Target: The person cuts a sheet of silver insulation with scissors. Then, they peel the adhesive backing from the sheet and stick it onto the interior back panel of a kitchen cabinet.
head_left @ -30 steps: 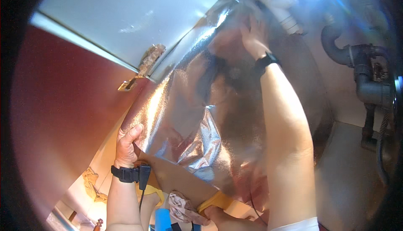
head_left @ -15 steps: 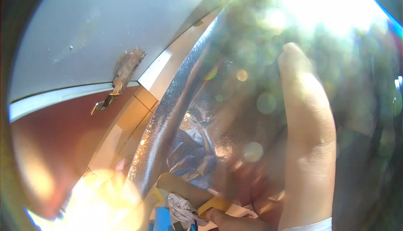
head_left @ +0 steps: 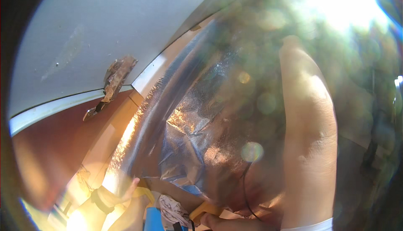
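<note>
A large, shiny silver foil sheet [head_left: 184, 138] stands upright in front of me, creased, its left edge rolled over. At the sheet's lower left corner is my left hand [head_left: 121, 197], strongly sunlit, a dark band round its wrist. A finger or thumb is stretched upward; the rest is washed out by glare. I cannot tell whether it touches the foil. My right forearm [head_left: 310, 138], with a white cuff at the bottom, reaches straight up along the sheet's right part. At its far end my right hand [head_left: 290, 42] is bent away in haze, its fingers hidden.
A grey panel [head_left: 113, 17] with a rusty metal bracket [head_left: 115, 77] fills the upper left. Below lie a reddish-brown surface [head_left: 63, 138], a blue object [head_left: 153, 219], a crumpled pale cloth [head_left: 171, 209] and a yellow item [head_left: 208, 209]. A thin dark cord [head_left: 244, 185] hangs lower down.
My left hand has come into sight out of the glare at the lower left. The foil sheet's left edge has shifted left and down. My right arm has barely moved.
</note>
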The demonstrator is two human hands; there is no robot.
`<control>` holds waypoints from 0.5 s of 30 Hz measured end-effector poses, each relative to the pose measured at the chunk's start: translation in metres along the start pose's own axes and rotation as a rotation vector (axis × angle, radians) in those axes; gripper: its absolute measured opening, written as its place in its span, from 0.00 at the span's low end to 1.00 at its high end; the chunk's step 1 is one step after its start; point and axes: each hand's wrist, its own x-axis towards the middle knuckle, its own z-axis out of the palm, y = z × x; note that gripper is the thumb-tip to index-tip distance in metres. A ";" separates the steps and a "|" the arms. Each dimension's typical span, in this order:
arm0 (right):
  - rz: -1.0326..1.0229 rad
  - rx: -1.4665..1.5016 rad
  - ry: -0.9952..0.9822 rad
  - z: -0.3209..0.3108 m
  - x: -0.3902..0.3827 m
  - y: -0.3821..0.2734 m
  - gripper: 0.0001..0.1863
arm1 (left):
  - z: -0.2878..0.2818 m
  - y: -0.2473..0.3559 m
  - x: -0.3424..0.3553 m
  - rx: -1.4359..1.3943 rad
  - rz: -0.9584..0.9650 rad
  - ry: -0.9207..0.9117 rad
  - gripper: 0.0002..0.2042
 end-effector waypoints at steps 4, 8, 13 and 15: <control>0.075 -0.034 -0.008 -0.003 0.012 0.041 0.38 | 0.019 -0.022 -0.010 0.047 0.200 0.156 0.15; 0.102 -0.049 -0.002 -0.011 0.018 0.076 0.39 | 0.021 -0.022 -0.007 -0.550 -0.292 0.170 0.11; -0.076 -0.013 0.114 -0.027 -0.031 0.057 0.41 | 0.033 -0.010 0.002 -0.622 -0.421 0.574 0.10; -0.179 0.020 0.151 -0.039 -0.049 0.054 0.39 | 0.032 -0.017 -0.002 -0.615 -0.394 0.518 0.10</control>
